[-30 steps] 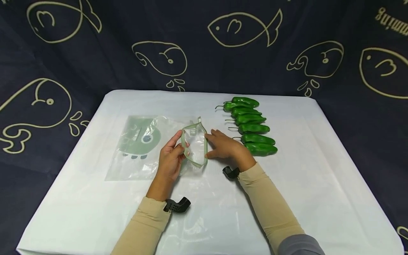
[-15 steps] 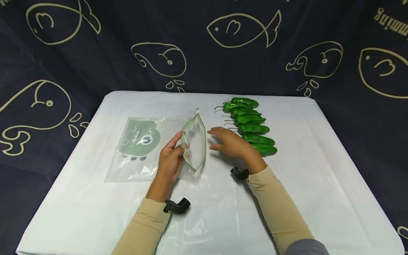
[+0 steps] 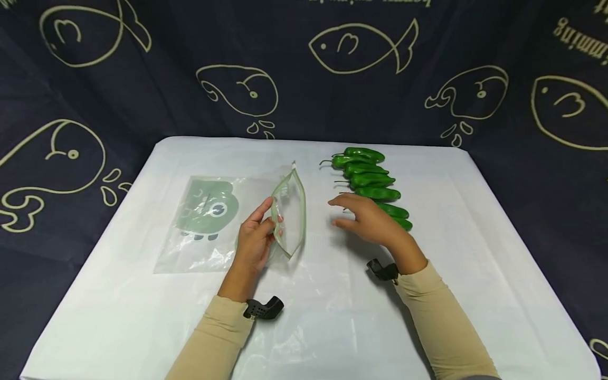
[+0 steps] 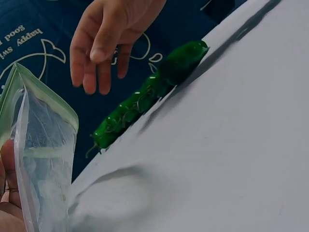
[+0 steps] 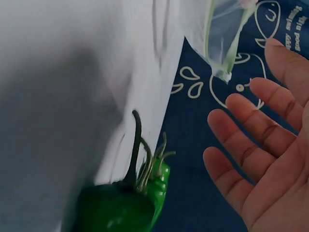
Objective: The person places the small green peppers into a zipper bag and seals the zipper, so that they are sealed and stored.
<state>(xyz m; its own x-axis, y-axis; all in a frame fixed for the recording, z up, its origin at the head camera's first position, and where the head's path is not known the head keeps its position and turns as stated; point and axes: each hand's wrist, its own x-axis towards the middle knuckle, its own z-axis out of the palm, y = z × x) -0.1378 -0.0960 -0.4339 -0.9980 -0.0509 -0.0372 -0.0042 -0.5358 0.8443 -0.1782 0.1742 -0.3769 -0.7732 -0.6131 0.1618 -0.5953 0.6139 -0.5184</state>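
Note:
A clear zip bag [image 3: 214,256] with a green one-eyed creature printed on it lies toward the left of the table. My left hand [image 3: 255,237] pinches its green-edged mouth, which gapes toward the right. In the left wrist view the bag's opening [image 4: 48,130] stands wide beside the left fingers. Several green chili peppers [image 3: 370,179] lie in a column at the right, stems pointing left. My right hand [image 3: 368,219] hovers over the nearer peppers and hides part of them. Its fingers are spread and relaxed, with nothing in them, as the right wrist view also shows.
The white-covered table [image 3: 475,295] spreads out around both hands. A dark blue cloth [image 3: 294,100] with fish and whale drawings hangs behind it. Each wrist wears a black camera mount [image 3: 265,307].
My right hand has let go of the bag's edge and moved right, over the peppers. The bag's mouth has narrowed to a pointed oval. The left hand keeps its place.

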